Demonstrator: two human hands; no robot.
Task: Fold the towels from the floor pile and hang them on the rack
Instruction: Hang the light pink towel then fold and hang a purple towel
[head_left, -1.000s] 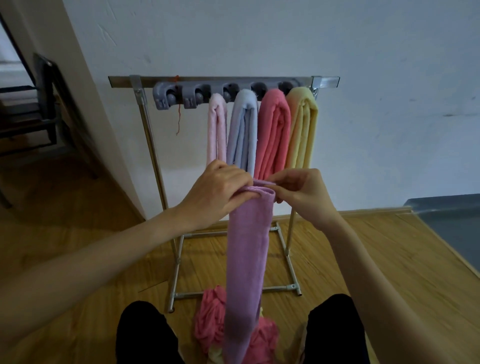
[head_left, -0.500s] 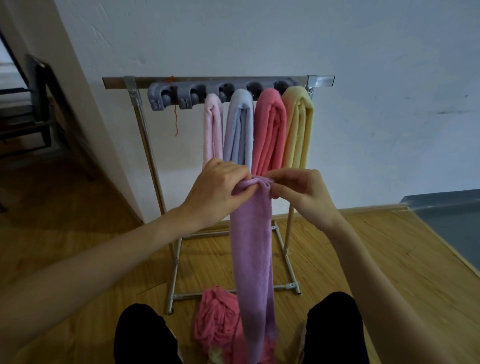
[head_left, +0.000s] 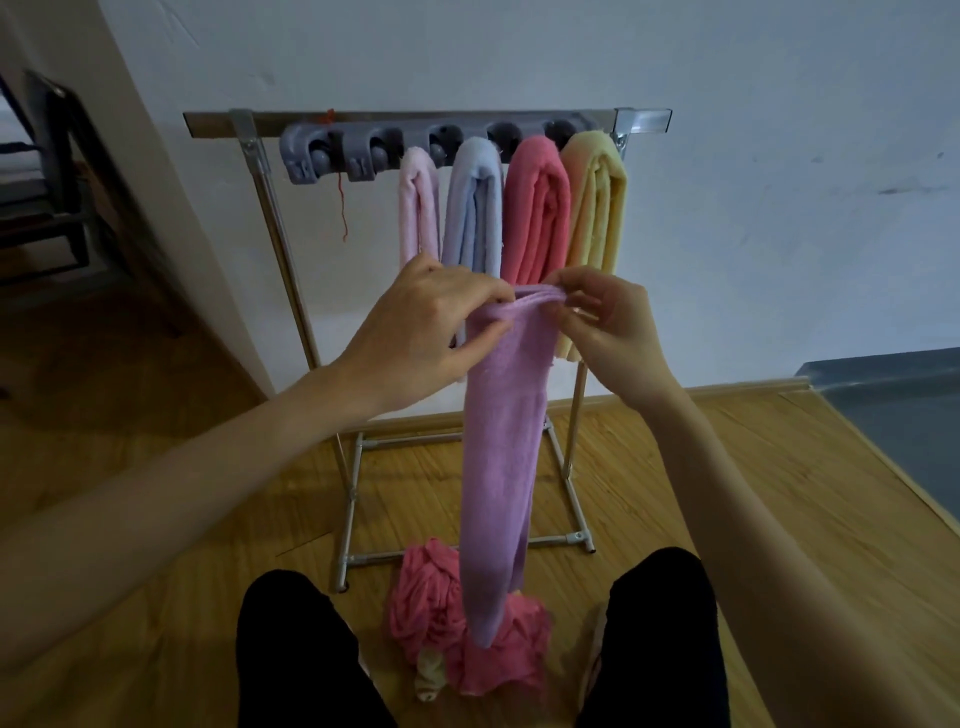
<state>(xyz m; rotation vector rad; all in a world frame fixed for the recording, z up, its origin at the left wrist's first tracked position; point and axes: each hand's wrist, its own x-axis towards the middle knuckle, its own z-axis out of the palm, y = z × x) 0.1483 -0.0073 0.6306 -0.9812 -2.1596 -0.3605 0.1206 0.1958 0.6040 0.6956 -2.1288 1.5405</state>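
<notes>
Underfoot, a wooden plank floor (head_left: 208, 519) runs to a pale plastered wall (head_left: 727, 182), with a skirting strip along the base of the wall behind the rack (head_left: 249, 140) and a grey raised surface (head_left: 893, 415) off to the rack's right. The rack is a metal-tube frame standing close against the wall, its top bar carrying a grey row of holders (head_left: 363, 156); a red thread (head_left: 340, 208) dangles from that bar. Four folded towels hang from the holders side by side: a pale pink towel (head_left: 418, 208), then a light blue towel (head_left: 475, 208), a coral towel (head_left: 537, 218) and a yellow towel (head_left: 597, 208) nearest the rack's right post. In front of the rack's base, between the person's black-clad knees (head_left: 291, 649), lies the floor pile (head_left: 431, 623), a crumpled pink heap with a bit of cream cloth at its front edge. Both forearms reach forward, bringing the hands together in front of the hanging towels. The left hand (head_left: 415, 332) has its grip pinched on the left top edge of a lilac towel (head_left: 501, 467), knuckles up and fingers curled over the fold. The right hand (head_left: 608, 327) pinches the right top edge between thumb and fingertips. The lilac towel is folded into a narrow strip and hangs straight down in front of the rack, its lower end reaching the pile.
</notes>
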